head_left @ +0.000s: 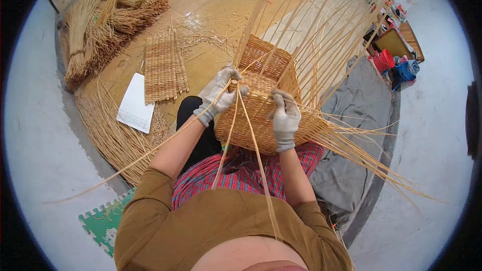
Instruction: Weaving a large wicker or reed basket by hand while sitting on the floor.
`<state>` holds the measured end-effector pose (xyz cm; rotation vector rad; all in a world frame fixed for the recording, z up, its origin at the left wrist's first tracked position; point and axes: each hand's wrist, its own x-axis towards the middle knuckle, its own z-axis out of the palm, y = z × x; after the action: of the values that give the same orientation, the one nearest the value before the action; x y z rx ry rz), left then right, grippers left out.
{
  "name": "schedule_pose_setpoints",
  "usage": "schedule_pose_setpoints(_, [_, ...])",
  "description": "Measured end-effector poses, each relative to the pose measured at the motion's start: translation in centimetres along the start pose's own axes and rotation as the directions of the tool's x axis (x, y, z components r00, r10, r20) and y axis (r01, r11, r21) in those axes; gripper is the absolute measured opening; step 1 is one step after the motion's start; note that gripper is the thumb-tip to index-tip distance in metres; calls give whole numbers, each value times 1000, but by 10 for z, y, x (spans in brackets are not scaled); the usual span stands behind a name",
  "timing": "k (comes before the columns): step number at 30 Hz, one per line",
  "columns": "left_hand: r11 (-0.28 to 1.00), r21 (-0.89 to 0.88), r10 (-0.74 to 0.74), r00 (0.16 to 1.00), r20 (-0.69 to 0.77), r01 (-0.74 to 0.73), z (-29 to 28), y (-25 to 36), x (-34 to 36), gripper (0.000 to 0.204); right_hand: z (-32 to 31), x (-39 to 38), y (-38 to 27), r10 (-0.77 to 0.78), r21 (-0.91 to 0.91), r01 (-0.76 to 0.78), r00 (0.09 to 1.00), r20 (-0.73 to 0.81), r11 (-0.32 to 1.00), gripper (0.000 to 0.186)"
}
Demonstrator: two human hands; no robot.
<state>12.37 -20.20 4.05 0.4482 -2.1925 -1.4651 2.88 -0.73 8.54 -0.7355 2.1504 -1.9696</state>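
A woven wicker basket (pixel 250 120) with square corners rests against my lap, its opening upward and long unwoven rods rising from its far and right sides. My gloved left hand (pixel 220 94) grips the basket's near left corner, by the round end of a thick stick (pixel 233 84). Loose willow-like strands (pixel 248 115) run from that corner: one sweeps to the lower left, two hang toward my chest. Over the near wall, my gloved right hand (pixel 285 120) has curled fingers. They are slightly blurred, and anything between them is hidden.
A woven flat panel (pixel 164 65) and a white paper sheet (pixel 135 103) lie to the left. Bundled rods (pixel 108 25) are piled at the far left, with more rods (pixel 118 130) nearer. A long spray of strands (pixel 361 155) sticks out right over a grey cloth (pixel 341 175). A red container (pixel 384 60) stands far right.
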Motion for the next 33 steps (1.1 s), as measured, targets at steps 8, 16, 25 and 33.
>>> schedule_pose_setpoints(8, [986,-154,-94,974,-207,63,24,20,1,37,47,68,-67,-257,-53,255,965,-56,966,65])
schedule_pose_setpoints(16, [971,-139,85,829,-552,-192,43,39,-8,41,-35,-47,14,-305,-22,304,951,-57,952,17])
schedule_pose_setpoints(25, [806,507,388,920,-63,-305,67,72,-56,53,-38,-13,9,139,248,-63,942,-304,967,19])
schedule_pose_setpoints(33, [653,722,258,963,76,-231,84,65,-39,66,-66,27,-12,-444,-88,441,833,-331,893,52])
